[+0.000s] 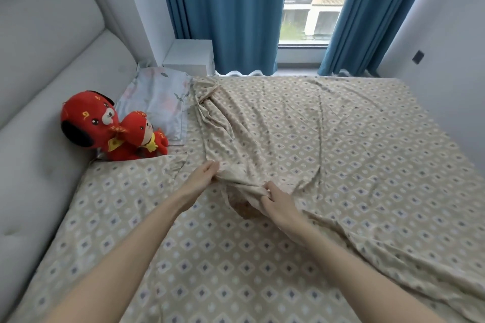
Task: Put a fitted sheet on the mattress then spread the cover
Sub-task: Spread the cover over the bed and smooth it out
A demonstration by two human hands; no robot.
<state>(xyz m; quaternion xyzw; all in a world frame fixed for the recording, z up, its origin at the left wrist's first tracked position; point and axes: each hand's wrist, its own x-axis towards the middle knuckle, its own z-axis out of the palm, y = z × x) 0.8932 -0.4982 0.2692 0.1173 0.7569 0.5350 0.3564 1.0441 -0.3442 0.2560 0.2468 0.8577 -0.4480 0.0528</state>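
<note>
Lying flat across lower left of frame, diamond-print fitted sheet (183,257) looks already on; matching cover (354,152) drapes the right half, rumpled at centre, its bunched edge pinched by left hand (202,178) and gripped by right hand (279,204); spreading leftward apparently remains.

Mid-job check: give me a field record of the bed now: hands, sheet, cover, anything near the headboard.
left hand: pinches the bunched edge of the cover
right hand: grips the same edge
cover: wrinkled, gathered in a ridge toward the pillow, not yet spread flat
fitted sheet: lies flat on the near side
pillow: by the headboard, far side
plush toys: two red, against the headboard beside the pillow
</note>
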